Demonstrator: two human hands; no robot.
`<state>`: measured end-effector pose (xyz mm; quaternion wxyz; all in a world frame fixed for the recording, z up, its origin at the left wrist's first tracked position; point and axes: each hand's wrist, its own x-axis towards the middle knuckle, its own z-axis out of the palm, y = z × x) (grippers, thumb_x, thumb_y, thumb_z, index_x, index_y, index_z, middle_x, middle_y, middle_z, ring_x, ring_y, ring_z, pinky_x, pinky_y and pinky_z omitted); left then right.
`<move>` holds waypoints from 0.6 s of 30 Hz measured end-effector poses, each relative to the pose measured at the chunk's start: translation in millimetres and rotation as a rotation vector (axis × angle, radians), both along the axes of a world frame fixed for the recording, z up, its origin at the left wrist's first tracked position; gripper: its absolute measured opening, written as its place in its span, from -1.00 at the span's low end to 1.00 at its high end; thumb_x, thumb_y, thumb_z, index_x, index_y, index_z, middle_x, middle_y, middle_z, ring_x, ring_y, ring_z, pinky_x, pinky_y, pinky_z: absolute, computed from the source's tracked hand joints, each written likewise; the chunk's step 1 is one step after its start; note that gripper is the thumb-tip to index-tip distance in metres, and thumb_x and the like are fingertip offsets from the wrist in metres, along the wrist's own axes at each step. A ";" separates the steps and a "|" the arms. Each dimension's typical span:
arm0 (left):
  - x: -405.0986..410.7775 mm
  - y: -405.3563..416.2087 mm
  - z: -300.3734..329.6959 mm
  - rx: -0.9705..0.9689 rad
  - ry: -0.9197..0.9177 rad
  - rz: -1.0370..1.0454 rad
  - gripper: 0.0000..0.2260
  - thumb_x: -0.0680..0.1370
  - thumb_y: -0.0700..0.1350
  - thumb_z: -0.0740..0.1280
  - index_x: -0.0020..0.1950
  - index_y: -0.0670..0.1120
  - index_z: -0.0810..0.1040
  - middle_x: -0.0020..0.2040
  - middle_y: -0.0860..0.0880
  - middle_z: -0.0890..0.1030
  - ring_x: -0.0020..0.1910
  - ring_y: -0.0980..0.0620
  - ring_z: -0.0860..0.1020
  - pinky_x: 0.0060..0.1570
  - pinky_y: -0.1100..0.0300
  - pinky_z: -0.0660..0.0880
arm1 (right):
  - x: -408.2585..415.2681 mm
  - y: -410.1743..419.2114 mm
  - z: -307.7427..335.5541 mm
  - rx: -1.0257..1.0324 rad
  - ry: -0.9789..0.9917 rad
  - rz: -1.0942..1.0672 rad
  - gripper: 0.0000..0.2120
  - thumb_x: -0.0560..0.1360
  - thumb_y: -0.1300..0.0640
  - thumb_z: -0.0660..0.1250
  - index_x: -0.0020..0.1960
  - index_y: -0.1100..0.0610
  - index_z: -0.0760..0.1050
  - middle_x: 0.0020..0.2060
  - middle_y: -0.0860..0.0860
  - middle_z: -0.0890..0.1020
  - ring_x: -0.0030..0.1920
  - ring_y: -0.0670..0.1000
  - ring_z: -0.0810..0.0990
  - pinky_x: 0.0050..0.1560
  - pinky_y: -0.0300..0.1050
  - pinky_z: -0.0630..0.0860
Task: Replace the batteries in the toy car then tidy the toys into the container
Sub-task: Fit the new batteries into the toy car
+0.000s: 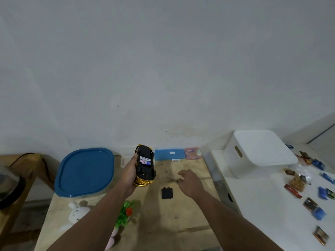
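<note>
Over wooden table point(190, 223), left hand point(129, 175) grips toy car point(145, 164) (upturned).

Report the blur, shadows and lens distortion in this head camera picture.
Head view: right hand is motion-blurred; toy car in left hand is fairly sharp; the wrapped snacks at right are smeared; soft hand shadow falls on the wooden table; wide-angle lens bends the table edges.
</note>
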<state>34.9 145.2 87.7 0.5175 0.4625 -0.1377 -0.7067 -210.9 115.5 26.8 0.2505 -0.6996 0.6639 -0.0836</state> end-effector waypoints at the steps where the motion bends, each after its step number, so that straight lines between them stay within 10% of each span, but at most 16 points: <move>1: -2.5 -4.8 -5.2 0.008 0.016 0.011 -0.59 0.73 0.14 0.09 0.28 -0.05 0.61 0.05 -0.19 0.71 -0.04 -0.20 0.65 -0.18 -0.05 0.70 | -9.0 -7.4 -7.1 0.054 0.048 0.003 -0.64 0.58 0.04 0.35 0.37 0.02 0.50 0.30 0.00 0.54 0.25 0.01 0.54 0.25 -0.15 0.45; 18: -33.3 -100.3 -98.3 0.094 0.119 0.169 -0.54 0.72 0.17 0.11 0.49 -0.03 0.52 0.37 -0.17 0.60 0.07 -0.12 0.64 0.10 -0.16 0.62 | -7.5 -151.6 -100.1 0.058 0.334 0.259 -0.55 0.57 0.17 0.21 0.45 0.04 0.35 0.23 0.10 0.46 0.13 0.15 0.58 -0.03 0.05 0.58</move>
